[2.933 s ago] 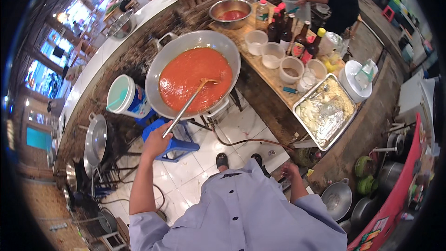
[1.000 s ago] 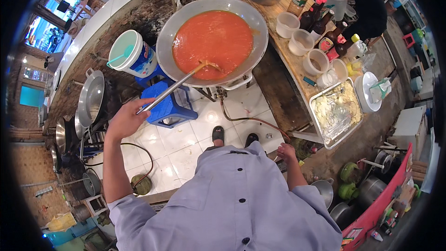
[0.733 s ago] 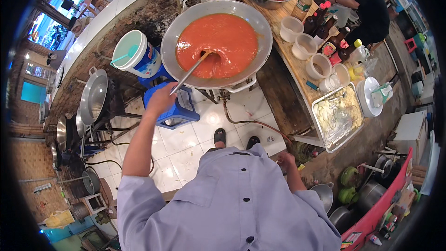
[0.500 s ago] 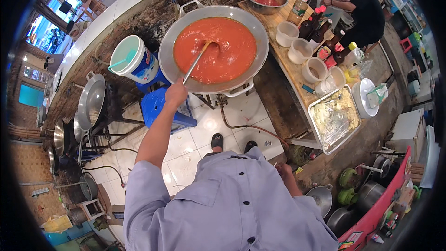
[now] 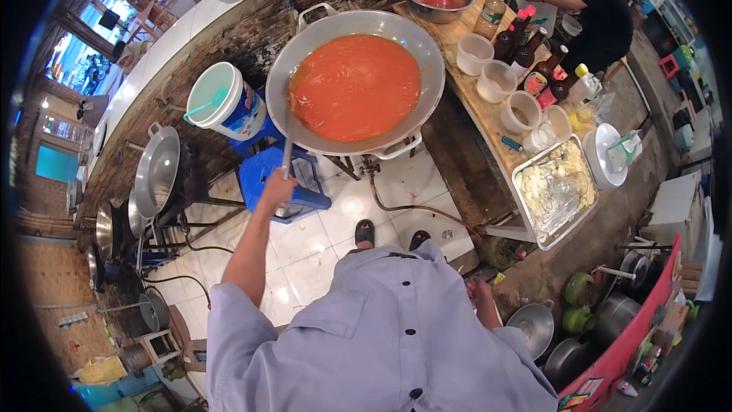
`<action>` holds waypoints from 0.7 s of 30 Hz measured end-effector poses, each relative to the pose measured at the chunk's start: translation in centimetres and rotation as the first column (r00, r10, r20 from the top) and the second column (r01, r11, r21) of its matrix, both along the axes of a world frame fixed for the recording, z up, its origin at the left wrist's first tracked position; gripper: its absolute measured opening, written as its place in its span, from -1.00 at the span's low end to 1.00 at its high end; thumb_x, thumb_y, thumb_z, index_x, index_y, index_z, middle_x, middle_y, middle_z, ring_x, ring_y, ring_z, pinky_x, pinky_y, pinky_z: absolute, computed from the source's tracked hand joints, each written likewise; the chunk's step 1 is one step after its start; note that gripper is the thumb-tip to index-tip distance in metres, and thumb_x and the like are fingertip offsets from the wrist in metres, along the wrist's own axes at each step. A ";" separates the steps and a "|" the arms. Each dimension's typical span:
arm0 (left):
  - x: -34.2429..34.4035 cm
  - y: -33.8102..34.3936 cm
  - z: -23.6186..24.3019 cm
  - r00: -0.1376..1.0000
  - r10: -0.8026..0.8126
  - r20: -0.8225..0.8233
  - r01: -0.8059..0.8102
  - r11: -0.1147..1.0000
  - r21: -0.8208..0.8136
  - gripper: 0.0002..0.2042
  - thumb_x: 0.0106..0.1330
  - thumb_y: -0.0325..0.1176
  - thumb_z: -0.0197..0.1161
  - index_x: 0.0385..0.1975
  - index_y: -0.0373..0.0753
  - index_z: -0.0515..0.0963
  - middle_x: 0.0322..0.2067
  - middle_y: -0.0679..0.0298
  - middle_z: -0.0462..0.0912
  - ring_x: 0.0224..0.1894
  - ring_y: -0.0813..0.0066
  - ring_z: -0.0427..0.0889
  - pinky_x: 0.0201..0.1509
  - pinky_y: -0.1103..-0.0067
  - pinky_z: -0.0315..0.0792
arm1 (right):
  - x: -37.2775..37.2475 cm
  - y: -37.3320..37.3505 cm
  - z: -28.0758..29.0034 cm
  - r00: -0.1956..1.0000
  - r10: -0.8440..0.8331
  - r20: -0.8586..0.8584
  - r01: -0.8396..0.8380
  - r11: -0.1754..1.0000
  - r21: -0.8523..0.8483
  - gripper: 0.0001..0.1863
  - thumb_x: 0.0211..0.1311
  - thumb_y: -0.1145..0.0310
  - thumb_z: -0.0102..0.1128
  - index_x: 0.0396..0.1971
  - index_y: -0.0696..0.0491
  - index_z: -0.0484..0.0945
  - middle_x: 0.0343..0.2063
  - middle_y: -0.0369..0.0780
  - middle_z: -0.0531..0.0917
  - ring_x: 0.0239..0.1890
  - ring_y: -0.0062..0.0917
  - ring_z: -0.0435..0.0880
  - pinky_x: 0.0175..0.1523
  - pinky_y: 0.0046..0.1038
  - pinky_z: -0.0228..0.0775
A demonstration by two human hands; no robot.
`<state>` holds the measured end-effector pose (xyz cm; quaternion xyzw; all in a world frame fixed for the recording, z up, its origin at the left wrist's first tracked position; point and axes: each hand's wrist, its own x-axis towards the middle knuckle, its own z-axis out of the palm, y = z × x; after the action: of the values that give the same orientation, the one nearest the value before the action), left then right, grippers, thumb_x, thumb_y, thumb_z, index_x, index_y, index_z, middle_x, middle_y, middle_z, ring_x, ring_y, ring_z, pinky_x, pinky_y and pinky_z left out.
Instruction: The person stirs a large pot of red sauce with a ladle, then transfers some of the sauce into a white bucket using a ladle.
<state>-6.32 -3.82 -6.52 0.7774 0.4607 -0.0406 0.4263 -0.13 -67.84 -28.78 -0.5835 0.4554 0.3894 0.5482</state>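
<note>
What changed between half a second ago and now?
The long-handled stirring tool has shifted from mid-sauce to the left side of the pan; the left hand drew back toward the body. The dip in the red sauce has smoothed out.

Unchanged: left hand's grip on the handle, right hand low at the side, blue stool, white bucket.

sauce (image 5: 357, 88) in wok (image 5: 432, 80) | bucket (image 5: 248, 118) left of wok | table (image 5: 494, 125) right of wok | tray (image 5: 546, 236) on table's near end
</note>
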 end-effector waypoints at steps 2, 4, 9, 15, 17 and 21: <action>0.6 -2.8 -0.2 0.994 0.067 0.083 -0.048 0.975 -0.217 -0.89 0.15 -0.42 0.11 -0.42 -0.19 0.31 -0.69 0.37 0.33 -0.75 0.58 0.31 -0.76 0.56 0.20 | 0.0 0.2 0.0 1.000 0.027 -0.007 -0.027 1.000 0.003 -0.81 0.25 0.26 0.02 -0.30 0.08 0.42 -0.52 -0.27 0.50 -0.57 -0.48 0.51 -0.43 -0.32 0.42; 1.2 -6.1 2.2 0.988 0.098 0.122 -0.038 0.908 -0.417 -0.90 0.15 -0.45 0.07 -0.41 -0.17 0.29 -0.71 0.40 0.29 -0.77 0.60 0.26 -0.77 0.58 0.14 | -0.3 -1.4 -2.5 0.997 0.077 0.018 -0.078 0.985 0.153 -0.78 0.24 0.24 0.04 -0.27 0.08 0.43 -0.52 -0.26 0.51 -0.54 -0.45 0.53 -0.43 -0.31 0.41; -0.7 -7.4 6.5 0.978 0.156 0.140 -0.045 0.809 -0.586 -0.88 0.15 -0.46 0.07 -0.37 -0.17 0.30 -0.71 0.41 0.28 -0.77 0.67 0.23 -0.78 0.62 0.08 | 3.6 2.2 -2.7 0.997 0.053 0.051 -0.060 0.987 0.146 -0.78 0.19 0.25 0.09 -0.29 0.08 0.44 -0.52 -0.25 0.50 -0.52 -0.43 0.52 -0.43 -0.32 0.40; -2.6 -5.8 6.6 0.995 0.077 0.064 -0.081 0.994 0.071 -0.87 0.17 -0.44 0.06 -0.30 -0.26 0.36 -0.59 0.22 0.46 -0.68 0.48 0.43 -0.70 0.51 0.27 | 8.2 4.5 -0.3 0.987 0.064 0.148 -0.084 0.988 0.132 -0.83 0.23 0.29 -0.02 -0.24 0.03 0.44 -0.52 -0.27 0.50 -0.52 -0.48 0.49 -0.37 -0.36 0.39; -3.7 -4.4 2.5 0.998 0.021 0.066 -0.036 0.968 0.247 -0.88 0.18 -0.42 0.05 -0.33 -0.30 0.38 -0.54 0.14 0.51 -0.63 0.42 0.49 -0.58 0.46 0.36 | 8.7 4.9 1.2 0.984 0.074 0.163 -0.091 0.991 0.099 -0.85 0.23 0.29 -0.02 -0.28 0.02 0.43 -0.50 -0.28 0.51 -0.52 -0.47 0.50 -0.36 -0.34 0.39; -0.8 -8.4 1.8 0.973 0.188 0.132 -0.166 0.973 -0.158 -0.90 0.14 -0.43 0.06 -0.38 -0.27 0.35 -0.61 0.23 0.44 -0.69 0.51 0.41 -0.63 0.52 0.28 | 7.3 2.5 -0.7 0.989 0.047 0.137 -0.062 0.992 0.110 -0.86 0.19 0.27 0.05 -0.35 0.02 0.44 -0.52 -0.27 0.52 -0.52 -0.45 0.52 -0.36 -0.32 0.39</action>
<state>-7.11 -12.22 -4.69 0.7008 0.4917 0.0211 0.5164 7.12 -65.37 -29.45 -0.5884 0.3783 0.3894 0.5991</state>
